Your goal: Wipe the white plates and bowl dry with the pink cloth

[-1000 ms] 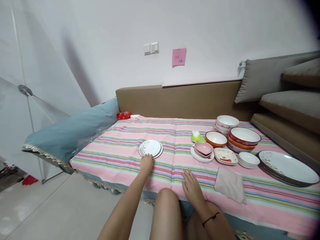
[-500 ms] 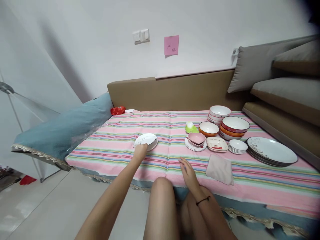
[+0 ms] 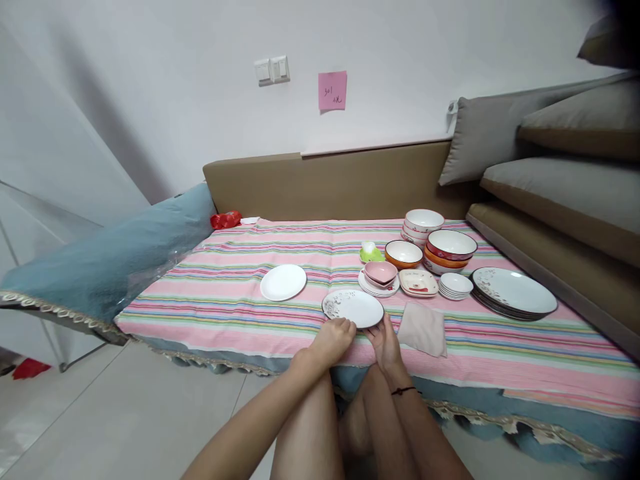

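Observation:
A white oval plate (image 3: 354,308) with a dark rim and a floral print is held just in front of my knees, above the striped cloth. My left hand (image 3: 336,339) is closed on its near edge. At the plate's right end my right hand (image 3: 386,341) grips the rim, thumb on top and fingers underneath. A plain white plate (image 3: 283,283) lies on the cloth to the left, apart from both hands. Just right of my right hand lies a folded beige cloth (image 3: 423,329).
Right of centre stand pink bowls (image 3: 381,272) on small plates, a square dish (image 3: 418,283), small white dishes (image 3: 455,285), stacked bowls (image 3: 451,245) and large oval plates (image 3: 515,292). Cushions (image 3: 555,180) fill the right side. A red bundle (image 3: 226,220) sits at the back left.
My left hand has lifted the patterned plate off the plain white one and brought it right, toward me. My right hand has taken hold of its right end. The view has shifted slightly.

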Demonstrator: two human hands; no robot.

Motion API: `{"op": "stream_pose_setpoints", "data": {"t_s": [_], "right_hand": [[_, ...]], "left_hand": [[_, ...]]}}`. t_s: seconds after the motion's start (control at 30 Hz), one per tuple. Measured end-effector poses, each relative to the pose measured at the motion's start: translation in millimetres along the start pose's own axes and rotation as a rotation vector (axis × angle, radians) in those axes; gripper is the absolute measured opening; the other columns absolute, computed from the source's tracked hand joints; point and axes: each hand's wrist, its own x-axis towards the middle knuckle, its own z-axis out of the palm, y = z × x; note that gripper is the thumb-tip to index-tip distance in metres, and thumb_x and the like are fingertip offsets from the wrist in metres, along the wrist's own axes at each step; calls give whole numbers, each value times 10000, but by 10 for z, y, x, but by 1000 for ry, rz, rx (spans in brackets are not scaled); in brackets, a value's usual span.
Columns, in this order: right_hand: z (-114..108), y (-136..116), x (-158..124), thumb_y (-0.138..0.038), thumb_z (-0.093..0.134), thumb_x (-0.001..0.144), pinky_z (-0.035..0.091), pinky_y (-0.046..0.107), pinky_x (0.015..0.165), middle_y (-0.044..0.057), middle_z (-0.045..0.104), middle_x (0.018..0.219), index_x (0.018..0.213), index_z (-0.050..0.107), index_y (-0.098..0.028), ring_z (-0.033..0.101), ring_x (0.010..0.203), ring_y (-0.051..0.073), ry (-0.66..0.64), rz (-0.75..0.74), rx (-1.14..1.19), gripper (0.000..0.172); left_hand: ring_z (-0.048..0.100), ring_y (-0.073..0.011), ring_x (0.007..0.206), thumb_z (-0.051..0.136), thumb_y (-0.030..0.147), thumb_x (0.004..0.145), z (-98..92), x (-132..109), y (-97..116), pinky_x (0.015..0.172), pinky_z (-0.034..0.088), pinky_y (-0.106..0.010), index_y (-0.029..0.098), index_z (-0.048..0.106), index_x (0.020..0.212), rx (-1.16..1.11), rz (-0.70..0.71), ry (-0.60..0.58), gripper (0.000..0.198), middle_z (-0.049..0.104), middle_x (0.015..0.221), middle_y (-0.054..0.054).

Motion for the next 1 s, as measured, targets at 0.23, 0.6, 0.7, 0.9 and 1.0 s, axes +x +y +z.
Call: {"op": "stream_pose_setpoints", "data": {"t_s": [0.23,0.6,0.7,0.9,1.0], "right_hand": [[-148,120,32,-440,573,809,555,452,928,92,656,1277,1383,505,-216,647,1125,264,82,-170,-199,620],[-87,58,-78,-474,479,890,369,504,1131,147,501,1460,1435,456,-181,462,1354,299,268,-335,-584,619],[-68,46,-117,-436,472,902,319,518,1163,147,461,1490,1454,424,-187,398,1405,295,291,-486,-703,607],[14,12,-144,-302,418,921,306,551,1161,184,444,1490,1399,442,-150,369,1424,282,176,-671,-821,502],[51,-3,-163,-268,407,916,298,572,1157,184,448,1480,1356,474,-157,354,1429,288,165,-698,-852,458]], "left_hand": [[679,-250,937,598,157,893,406,14,92,862,528,-371,151,702,906,-267,-83,20,105,729,977,-125],[670,-195,878,651,282,812,553,211,-352,824,476,-296,199,473,531,-727,-715,457,343,716,825,-63],[639,-174,755,570,326,867,624,194,-393,730,456,-272,203,514,623,-739,-786,453,280,673,733,-29],[617,-168,711,643,172,776,685,238,-435,678,409,-252,188,574,751,-859,-880,362,75,647,716,-8],[582,-165,676,613,105,755,659,294,-444,643,370,-253,196,538,685,-770,-862,303,137,589,652,13]]}}
